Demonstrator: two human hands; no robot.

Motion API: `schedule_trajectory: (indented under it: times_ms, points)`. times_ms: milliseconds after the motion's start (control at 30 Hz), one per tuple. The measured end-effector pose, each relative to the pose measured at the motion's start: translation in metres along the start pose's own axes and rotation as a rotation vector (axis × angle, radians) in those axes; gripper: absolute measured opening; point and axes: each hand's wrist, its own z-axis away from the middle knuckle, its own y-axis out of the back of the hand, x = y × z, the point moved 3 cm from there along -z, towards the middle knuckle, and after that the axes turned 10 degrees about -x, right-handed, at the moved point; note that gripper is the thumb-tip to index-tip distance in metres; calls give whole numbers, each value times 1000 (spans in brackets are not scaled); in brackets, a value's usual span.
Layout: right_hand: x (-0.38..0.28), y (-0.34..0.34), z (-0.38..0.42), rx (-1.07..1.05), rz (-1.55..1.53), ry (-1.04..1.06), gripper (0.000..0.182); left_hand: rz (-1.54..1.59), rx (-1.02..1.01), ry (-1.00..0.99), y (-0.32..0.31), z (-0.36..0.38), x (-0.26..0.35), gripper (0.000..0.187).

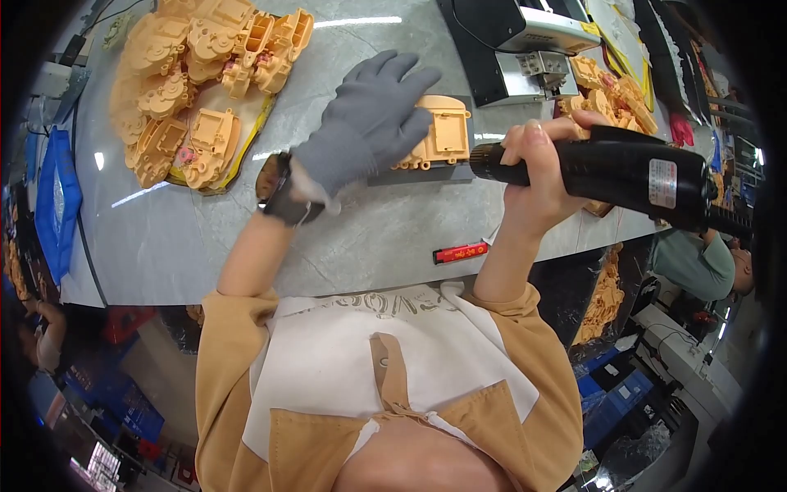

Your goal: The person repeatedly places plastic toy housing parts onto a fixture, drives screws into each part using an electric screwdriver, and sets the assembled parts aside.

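Note:
My left hand (365,111), in a grey glove, lies over the left side of an orange plastic housing (448,131), its fingers spread and the thumb side touching the part. That housing rests on a dark block (447,174) on the grey table. Bare, my right hand (545,164) is wrapped round a black electric screwdriver (623,174), held roughly level with its tip pointing left, close to the housing's right edge. A cable leaves the tool's right end.
Many orange housings (215,131) are heaped at the left on a yellow-edged tray. More orange parts (611,94) lie at the right, beside a metal-and-black machine (545,70). A red marker-like object (461,252) is near the front edge. A person (701,262) is at the far right.

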Motion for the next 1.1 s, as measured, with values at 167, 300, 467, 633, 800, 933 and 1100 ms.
schedule_trajectory:
  times_ms: [167,300,467,633,800,933,1100]
  points:
    - [-1,8,2,23,-92,-1,41,-27,-12,-122,-4,8,32,54]
    - [-24,50,-30,93,-220,304,53,-81,133,-101,-17,17,16,61]
    - [-28,62,-88,118,9,363,42,148,195,-59,-14,41,7,78]
    - [20,48,-106,122,254,342,36,325,119,34,-28,60,-8,84]
    - [24,60,-56,147,73,116,35,346,135,50,-31,58,-15,85]
    - [-9,44,-36,169,32,202,41,349,134,-23,-32,59,-13,86]
    - [-8,62,-96,147,56,321,38,313,119,-14,-31,55,-14,84]
